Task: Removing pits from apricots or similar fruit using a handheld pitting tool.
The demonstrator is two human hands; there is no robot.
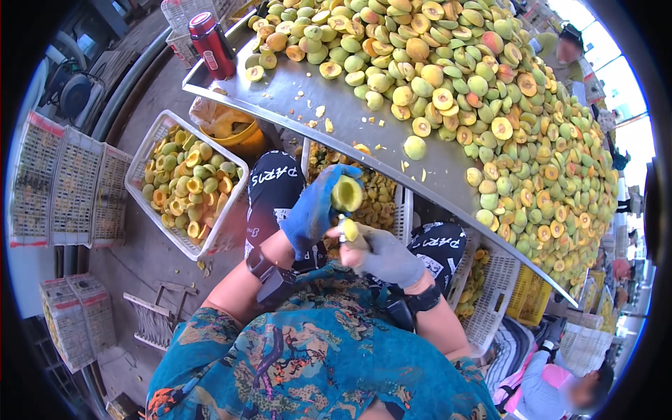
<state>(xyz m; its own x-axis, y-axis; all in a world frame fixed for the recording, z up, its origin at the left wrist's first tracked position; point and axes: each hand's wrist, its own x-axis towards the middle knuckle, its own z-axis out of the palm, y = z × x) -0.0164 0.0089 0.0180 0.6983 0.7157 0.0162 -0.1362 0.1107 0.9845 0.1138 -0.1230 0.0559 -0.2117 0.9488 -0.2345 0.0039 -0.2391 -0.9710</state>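
My left hand (311, 210), in a blue glove, holds a hollowed green-yellow fruit half (347, 194) with its cut face up. Just below it, my right hand (383, 255), in a grey glove with bare fingers showing, is closed on a small tool (342, 234) with a piece of yellow flesh (350, 228) at its tip. Under both hands, between my knees, a crate (360, 182) holds scraps. Ahead, a metal table (294, 91) carries a large heap of cut fruit halves (504, 126), with crumbs along its near edge.
A white basket (234, 182) of hollowed halves and a yellow bucket (245, 140) stand left. A red flask (213, 45) sits on the table corner. Stacked crates (59, 182) line the far left. More crates (525, 294) and a seated person (553, 378) are at right; another person (563, 52) is beyond the table.
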